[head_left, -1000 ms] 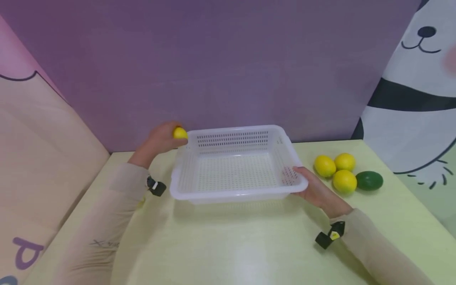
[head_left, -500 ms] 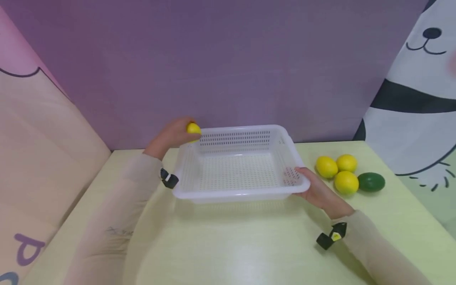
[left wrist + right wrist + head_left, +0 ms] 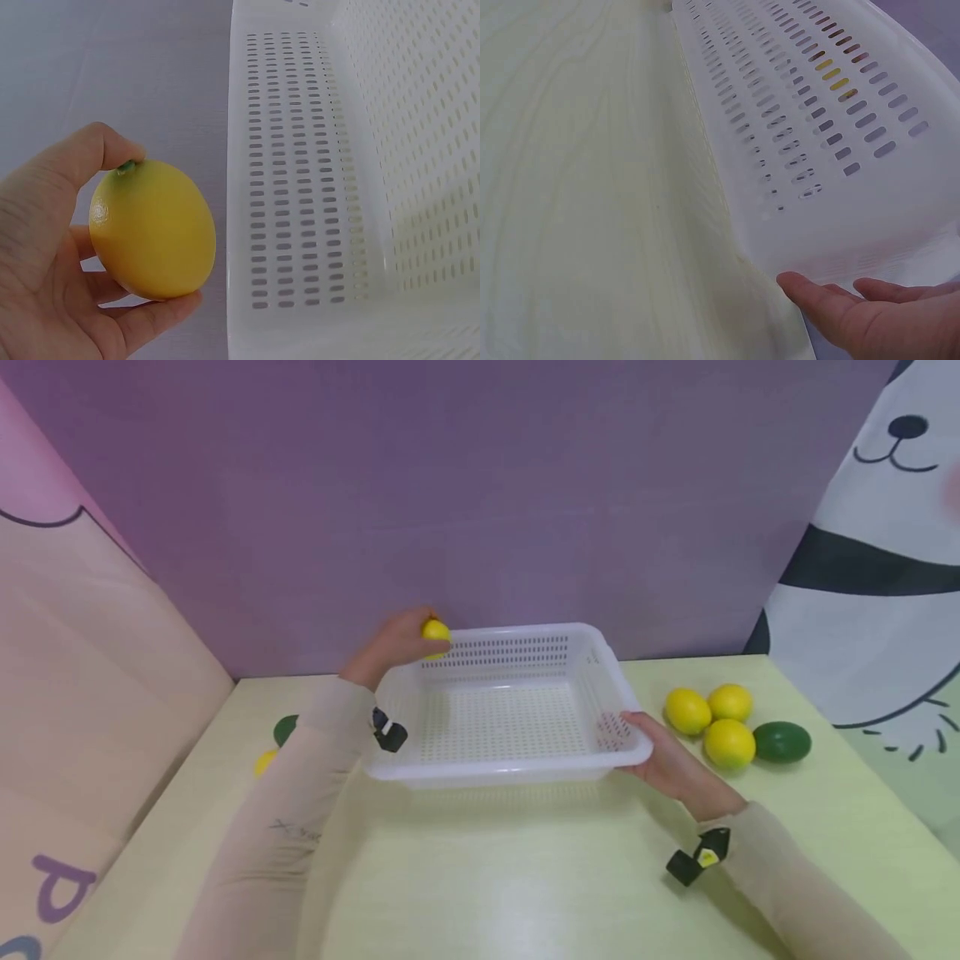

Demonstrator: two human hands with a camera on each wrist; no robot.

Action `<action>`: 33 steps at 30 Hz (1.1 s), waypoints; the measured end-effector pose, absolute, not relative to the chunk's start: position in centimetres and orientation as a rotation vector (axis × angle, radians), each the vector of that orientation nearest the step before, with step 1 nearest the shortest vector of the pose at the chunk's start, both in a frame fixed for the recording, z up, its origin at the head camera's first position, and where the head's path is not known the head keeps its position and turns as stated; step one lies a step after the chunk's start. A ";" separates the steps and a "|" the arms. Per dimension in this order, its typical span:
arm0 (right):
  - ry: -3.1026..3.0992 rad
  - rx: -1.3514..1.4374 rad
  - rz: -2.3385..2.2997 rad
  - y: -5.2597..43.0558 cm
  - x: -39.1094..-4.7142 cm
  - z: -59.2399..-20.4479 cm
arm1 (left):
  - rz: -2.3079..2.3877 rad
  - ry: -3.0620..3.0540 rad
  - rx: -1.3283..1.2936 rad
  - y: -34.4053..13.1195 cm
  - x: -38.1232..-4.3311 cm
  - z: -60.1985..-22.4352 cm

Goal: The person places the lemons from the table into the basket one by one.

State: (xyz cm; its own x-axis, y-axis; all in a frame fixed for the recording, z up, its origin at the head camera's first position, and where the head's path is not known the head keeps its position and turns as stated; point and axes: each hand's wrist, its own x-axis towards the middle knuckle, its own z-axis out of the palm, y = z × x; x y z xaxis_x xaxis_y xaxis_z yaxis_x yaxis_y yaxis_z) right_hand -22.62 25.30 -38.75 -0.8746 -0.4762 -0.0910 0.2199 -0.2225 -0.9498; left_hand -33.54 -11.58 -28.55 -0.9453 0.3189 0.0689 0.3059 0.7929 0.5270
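My left hand (image 3: 401,639) holds a yellow lemon (image 3: 437,637) at the back left rim of a white perforated plastic basket (image 3: 502,768). In the left wrist view the thumb lies by the green stem end of the lemon (image 3: 154,229), with fingers beneath it, beside the basket wall (image 3: 292,172). My right hand (image 3: 663,760) grips the basket's near right corner, thumb over the rim. In the right wrist view, fingers of that hand (image 3: 885,315) lie under the corner of the basket (image 3: 840,202). No fruit shows inside the basket.
Several yellow lemons (image 3: 729,745) and a dark green avocado-shaped fruit (image 3: 782,742) lie at the table's right. Another green fruit (image 3: 285,729) and a yellow one (image 3: 264,763) are partly behind my left sleeve. A purple backdrop (image 3: 480,510) stands behind the pale wooden table (image 3: 480,868).
My left hand has moved rightward with the lemon along the basket's back rim. The fruits on the left have come into view past my sleeve. My right hand and the basket are nearly unchanged.
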 end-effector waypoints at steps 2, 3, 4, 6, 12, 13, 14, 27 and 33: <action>1.603 -0.307 -2.136 25.3 -22.6 -38.8 | 0.881 2.930 0.512 -11.4 -33.8 -28.8; 1.602 -0.310 -2.134 25.3 -22.6 -38.8 | 0.894 2.917 0.509 -11.3 -33.9 -28.9; 1.600 -0.312 -2.133 25.3 -22.6 -38.7 | 0.908 2.905 0.502 -11.3 -33.9 -28.9; 1.592 -0.315 -2.134 25.3 -22.7 -38.7 | 0.944 2.881 0.491 -11.1 -34.1 -29.1; 1.554 -0.334 -2.146 25.4 -22.7 -38.9 | 1.018 2.820 0.476 -10.8 -34.5 -29.5; 1.550 -0.338 -2.148 25.5 -22.7 -38.9 | 1.026 2.812 0.472 -10.8 -34.5 -29.6; 1.547 -0.342 -2.150 25.5 -22.7 -38.9 | 1.026 2.809 0.475 -10.7 -34.6 -29.8; 1.550 -0.326 -2.163 25.4 -22.6 -38.8 | 1.023 2.690 0.420 -10.1 -35.4 -31.5; 1.547 -0.339 -2.149 25.6 -22.7 -38.9 | 0.924 2.662 0.429 -9.9 -35.4 -31.9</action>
State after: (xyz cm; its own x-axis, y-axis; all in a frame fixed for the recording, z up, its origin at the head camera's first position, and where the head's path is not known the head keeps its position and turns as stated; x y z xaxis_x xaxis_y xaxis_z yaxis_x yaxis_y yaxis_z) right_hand -22.67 25.59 -38.91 -0.8601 -0.5053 -0.0705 0.2271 -0.2556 -0.9397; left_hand -35.44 -9.88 -31.92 -0.9136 0.3682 -0.1726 0.1821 0.7499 0.6360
